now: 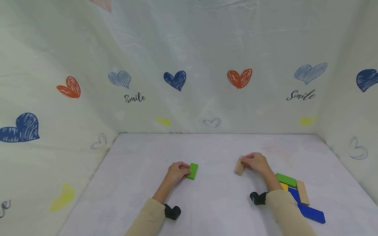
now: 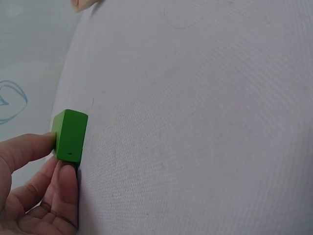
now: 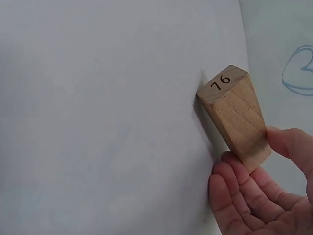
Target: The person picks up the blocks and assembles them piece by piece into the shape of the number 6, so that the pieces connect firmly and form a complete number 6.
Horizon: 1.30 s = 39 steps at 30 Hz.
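Near the table's middle, my left hand (image 1: 178, 172) pinches a green wooden block (image 1: 192, 171) between thumb and fingers. The left wrist view shows the thumb on one side of the green block (image 2: 71, 136) and fingertips under its end, close over the cloth. Farther right, my right hand (image 1: 256, 162) pinches a plain wooden block (image 1: 239, 166) by one end. In the right wrist view this block (image 3: 239, 117) is tilted, its far end marked "76", with the thumb on one side and curled fingers beneath.
Right of the right forearm lie another green block (image 1: 285, 180), a plain wooden block (image 1: 303, 192), blue blocks (image 1: 311, 213) and a yellow block (image 1: 284, 186), partly hidden by the sleeve. A white cloth covers the table (image 1: 212, 209). A curtain with printed hearts (image 1: 175, 80) stands behind and at both sides.
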Available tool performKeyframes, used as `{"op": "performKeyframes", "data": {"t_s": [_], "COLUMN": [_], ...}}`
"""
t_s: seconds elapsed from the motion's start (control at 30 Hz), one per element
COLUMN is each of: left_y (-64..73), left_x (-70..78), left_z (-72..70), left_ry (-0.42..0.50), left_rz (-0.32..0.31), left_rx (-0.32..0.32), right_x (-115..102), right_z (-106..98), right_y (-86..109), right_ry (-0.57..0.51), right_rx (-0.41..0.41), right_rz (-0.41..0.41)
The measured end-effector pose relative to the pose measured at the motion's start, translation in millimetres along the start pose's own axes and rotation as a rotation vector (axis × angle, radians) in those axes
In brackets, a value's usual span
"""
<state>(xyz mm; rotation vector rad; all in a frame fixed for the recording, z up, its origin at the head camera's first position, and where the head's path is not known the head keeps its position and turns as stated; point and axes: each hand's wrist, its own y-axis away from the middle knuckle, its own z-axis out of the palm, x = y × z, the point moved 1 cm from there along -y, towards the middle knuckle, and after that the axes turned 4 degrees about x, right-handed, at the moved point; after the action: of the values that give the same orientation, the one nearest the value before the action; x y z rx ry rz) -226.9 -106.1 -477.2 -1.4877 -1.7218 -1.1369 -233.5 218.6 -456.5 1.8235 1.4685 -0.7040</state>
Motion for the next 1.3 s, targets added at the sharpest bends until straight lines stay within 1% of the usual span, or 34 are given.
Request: {"op": "performKeyframes", "data": {"t_s": [0.13, 0.3, 0.47, 0.6, 0.83, 1.07, 1.17, 1.3], "left_y": [-1.1, -1.8, -1.1, -0.3, 0.8, 1.1, 0.2, 0.1], "left_x": [-1.2, -2.5, -3.9, -3.9, -0.7, 0.0, -0.7, -0.2], "left_z": [1.5, 1.7, 1.8, 1.1, 1.4, 1.9, 2.0, 1.6], "left_ry": [0.006, 0.013, 0.001, 0.004, -0.004, -0.005, -0.005, -0.008], "left_rz": [-0.007, -0.012, -0.007, 0.003, -0.013, -0.016, -0.016, -0.014], "left_rx": [0.0, 0.006, 0.007, 0.007, 0.005, 0.007, 0.006, 0.005], "right_x": [-6, -13, -18, -23, -34, -46, -51, -56], "right_z": [12, 27, 39, 46, 64, 82, 89, 97], "right_y": [-2.0, -4.6, -5.0, -5.5, -6.7, -7.8, -8.6, -10.4], "right_ry": [-0.071, -0.156, -0.204, -0.249, -0.335, -0.367, -0.37, -0.328], "right_rx": [0.005, 0.035, 0.046, 0.052, 0.062, 0.12, 0.128, 0.136], "right_rz": [0.012, 0.031, 0.073, 0.087, 0.135, 0.15, 0.139, 0.101]}}
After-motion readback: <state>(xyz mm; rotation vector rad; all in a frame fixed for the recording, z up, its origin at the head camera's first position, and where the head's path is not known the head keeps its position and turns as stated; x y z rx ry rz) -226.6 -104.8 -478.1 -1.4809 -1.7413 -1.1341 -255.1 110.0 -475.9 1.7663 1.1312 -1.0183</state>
